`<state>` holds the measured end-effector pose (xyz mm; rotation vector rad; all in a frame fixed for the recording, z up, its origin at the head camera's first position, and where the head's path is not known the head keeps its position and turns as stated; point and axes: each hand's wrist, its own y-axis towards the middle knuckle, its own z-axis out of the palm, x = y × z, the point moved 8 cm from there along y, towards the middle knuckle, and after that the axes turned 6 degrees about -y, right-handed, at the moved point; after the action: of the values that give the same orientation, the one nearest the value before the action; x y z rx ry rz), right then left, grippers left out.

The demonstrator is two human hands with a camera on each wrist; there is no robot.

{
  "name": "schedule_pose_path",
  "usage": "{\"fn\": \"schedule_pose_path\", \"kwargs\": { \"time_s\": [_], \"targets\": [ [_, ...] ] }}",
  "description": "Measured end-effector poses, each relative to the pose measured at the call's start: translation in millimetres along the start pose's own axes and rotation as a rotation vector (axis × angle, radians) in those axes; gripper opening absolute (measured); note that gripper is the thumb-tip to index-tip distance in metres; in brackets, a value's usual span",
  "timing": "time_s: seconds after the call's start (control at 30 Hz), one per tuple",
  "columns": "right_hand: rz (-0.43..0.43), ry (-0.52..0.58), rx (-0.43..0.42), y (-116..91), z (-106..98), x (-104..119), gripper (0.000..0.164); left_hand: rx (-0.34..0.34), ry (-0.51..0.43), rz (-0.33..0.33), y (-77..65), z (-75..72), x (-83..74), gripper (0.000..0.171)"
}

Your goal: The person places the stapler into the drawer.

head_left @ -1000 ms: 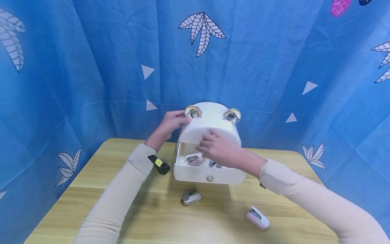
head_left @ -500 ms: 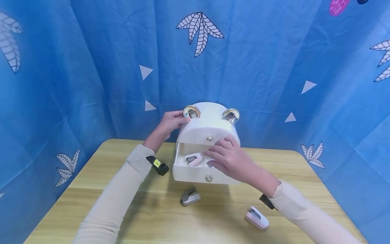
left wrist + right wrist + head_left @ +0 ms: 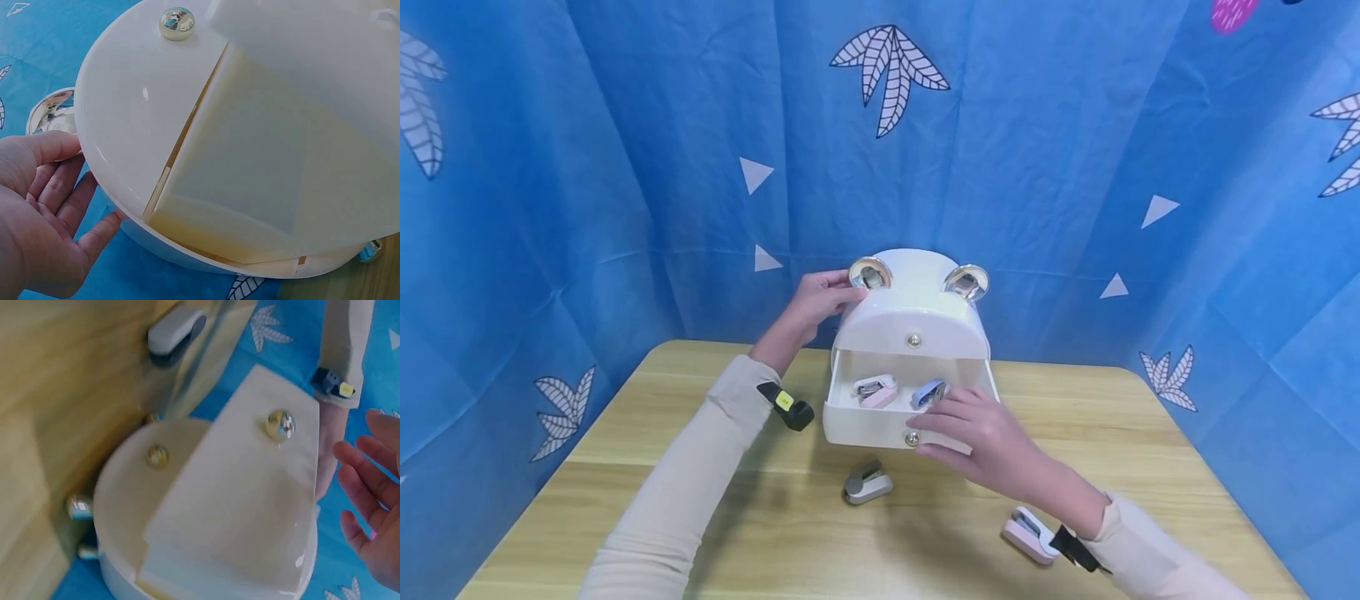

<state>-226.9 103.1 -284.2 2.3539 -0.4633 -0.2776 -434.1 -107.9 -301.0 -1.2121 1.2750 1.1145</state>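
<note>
A white frog-shaped drawer chest (image 3: 917, 283) with gold-rimmed eyes stands on the table, one drawer (image 3: 865, 423) pulled out. Inside that drawer lie a pink-and-white mini stapler (image 3: 876, 392) and a blue mini stapler (image 3: 928, 393). My left hand (image 3: 820, 298) touches the chest's left side beside one eye; its fingers (image 3: 69, 187) are extended against the edge in the left wrist view. My right hand (image 3: 981, 433) hovers before the drawer front near its knob (image 3: 912, 437), fingers loosely bent and holding nothing. In the right wrist view its fingers (image 3: 369, 481) are apart from the drawer.
On the wooden table (image 3: 790, 542) in front of the chest lies a grey-and-white mini stapler (image 3: 868, 483). Another pink-and-white mini stapler (image 3: 1030, 534) lies to the right, close to my right wrist. A blue patterned curtain (image 3: 700, 167) hangs behind and at both sides.
My right hand has moved down and right, from the upper drawer's front to before the open drawer, uncovering the upper knob and the blue stapler. My left hand stays on the chest.
</note>
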Motion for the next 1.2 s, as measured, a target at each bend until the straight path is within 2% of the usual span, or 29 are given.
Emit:
{"fn": "schedule_pose_path", "kwargs": {
  "time_s": [0.13,0.27,0.5,0.67,0.8,0.9,1.0,1.2],
  "targets": [
    [0.051,0.142,0.027,-8,5,5,0.021,0.001,-0.003,-0.003,-0.2,0.2,-0.4,0.050],
    [0.183,0.271,0.094,-21,20,1,0.014,0.003,-0.003,-0.003,-0.6,0.4,-0.5,0.051],
    [0.555,0.451,0.257,-49,53,-15,0.008,0.006,0.005,-0.001,-0.9,1.7,-0.7,0.051],
    [0.838,0.711,0.311,-65,74,-21,0.022,0.004,-0.003,0.002,0.2,0.7,-0.1,0.050],
    [1.053,0.931,0.296,-75,86,-23,0.036,0.002,-0.002,0.001,1.1,0.1,0.8,0.050],
    [1.133,1.062,0.257,-77,92,-22,0.044,0.004,0.000,-0.001,1.0,0.4,1.5,0.051],
    [1.180,1.130,0.230,-78,96,-20,0.048,0.002,-0.002,-0.003,0.3,0.2,1.6,0.050],
    [1.229,1.162,0.174,-77,98,-18,0.049,0.000,-0.005,-0.002,-0.4,-0.2,1.0,0.050]
  ]
}}
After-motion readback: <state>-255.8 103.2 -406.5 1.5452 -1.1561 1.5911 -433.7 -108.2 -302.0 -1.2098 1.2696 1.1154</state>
